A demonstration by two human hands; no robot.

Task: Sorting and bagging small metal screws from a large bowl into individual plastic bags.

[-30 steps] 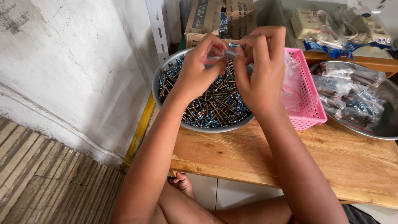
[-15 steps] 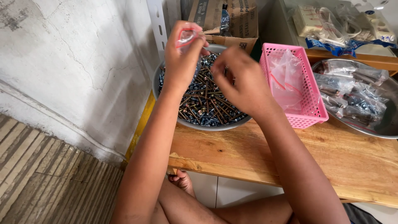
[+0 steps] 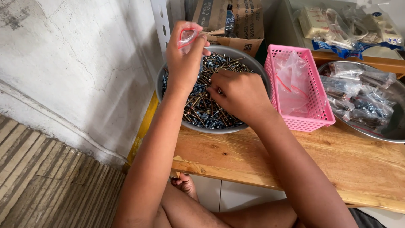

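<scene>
resting on the bench [image 3: 253,156], a round metal bowl [image 3: 258,67] of screws [image 3: 202,112] is kept right under both hands. a small clear bag [image 3: 187,36] is pinched up by the left hand [image 3: 183,63], ready for filling, while the right hand [image 3: 238,95] is curled down on the screws. a pink basket [image 3: 314,118] of bags is kept just right of it.

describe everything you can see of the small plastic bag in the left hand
The small plastic bag is clear and thin, with a red strip along its mouth. It is crumpled and pinched between the thumb and fingers of the left hand, held up above the far left rim of the metal bowl. Most of it is hidden by the fingers, so whether it holds anything cannot be told.
</scene>
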